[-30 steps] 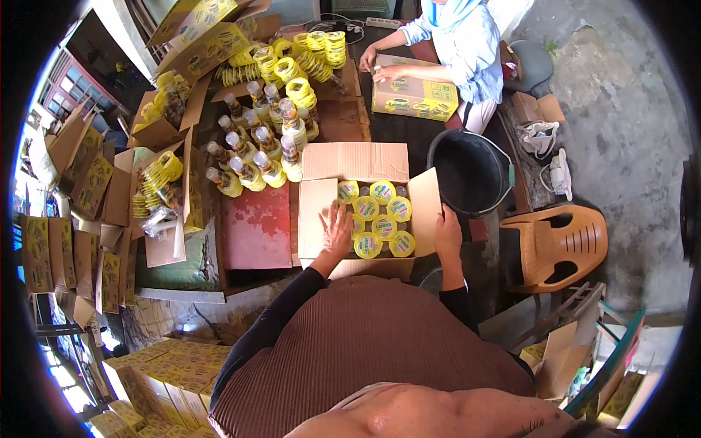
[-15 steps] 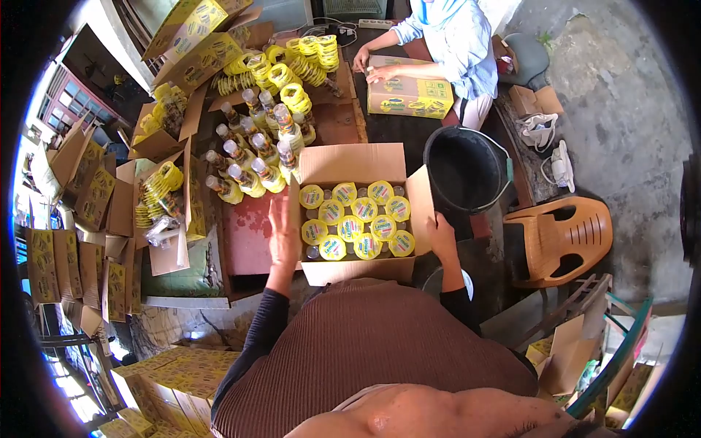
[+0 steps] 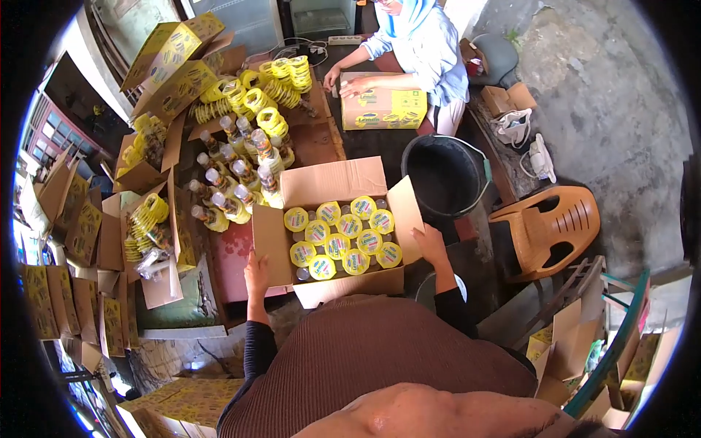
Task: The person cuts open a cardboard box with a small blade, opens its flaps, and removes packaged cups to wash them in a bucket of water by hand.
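Note:
An open cardboard box [image 3: 332, 182] in front of me holds several bottles, with round yellow lemon labels [image 3: 336, 247] facing up among clear caps. My left hand [image 3: 256, 274] is at the box's raised left flap, its fingers closed round the flap's outer edge. On the other side, my right hand [image 3: 431, 244] touches the outer edge of the right flap with its fingers apart. Several capped bottles with yellow labels [image 3: 237, 171] stand on the red table just beyond the box's left side.
Yellow label rings [image 3: 255, 99] lie behind the bottles. A black bucket [image 3: 444, 175] stands right of the box, near an orange chair [image 3: 548, 230]. Across the table a person [image 3: 423, 55] has both hands on a closed lemon carton [image 3: 383, 109]. Open cartons [image 3: 87, 226] crowd the left.
My left hand has moved from the left flap's inner side to its outer edge, and that flap now stands out leftward. The box appears lower and turned slightly. The view has shifted.

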Demonstrator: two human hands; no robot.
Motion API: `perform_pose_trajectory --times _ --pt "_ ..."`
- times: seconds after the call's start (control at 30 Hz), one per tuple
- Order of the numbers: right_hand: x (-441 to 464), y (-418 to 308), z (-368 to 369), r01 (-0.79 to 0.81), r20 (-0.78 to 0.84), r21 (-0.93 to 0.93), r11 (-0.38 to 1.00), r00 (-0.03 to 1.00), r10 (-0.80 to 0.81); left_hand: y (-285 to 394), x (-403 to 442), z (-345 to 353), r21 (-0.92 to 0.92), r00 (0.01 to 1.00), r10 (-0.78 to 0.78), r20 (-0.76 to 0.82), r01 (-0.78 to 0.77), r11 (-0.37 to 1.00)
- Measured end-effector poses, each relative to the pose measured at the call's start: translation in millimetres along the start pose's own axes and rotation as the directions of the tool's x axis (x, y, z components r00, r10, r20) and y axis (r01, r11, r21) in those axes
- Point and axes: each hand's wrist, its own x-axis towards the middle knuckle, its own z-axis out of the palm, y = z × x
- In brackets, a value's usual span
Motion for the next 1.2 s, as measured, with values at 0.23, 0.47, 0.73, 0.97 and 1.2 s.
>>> perform_pose_trajectory --times 0.23,0.47,0.73,0.97,1.2 --pt "11 21 0 -0.185 0.091 0.528 0.829 0.983 0.162 -7 -1 -3 0.136 0.992 -0.116 -0.052 0.122 0.983" --pt "46 46 3 -0.286 0.069 0.853 0.436 0.891 0.448 -29 -9 40 0.718 0.979 0.203 -0.034 -0.117 0.686" --pt "61 48 -12 -0.245 0.110 0.946 0.211 0.857 0.503 -8 -18 42 0.593 0.998 0.026 0.063 -0.058 0.803" --pt "65 74 -42 -0.291 0.093 0.904 0.312 0.849 0.521 -24 -12 52 0.464 0.987 -0.050 0.153 -0.027 0.886" --pt "40 53 -11 -0.296 -0.026 0.812 0.503 0.842 0.539 -49 -4 69 0.337 0.960 -0.081 0.269 -0.015 0.942"
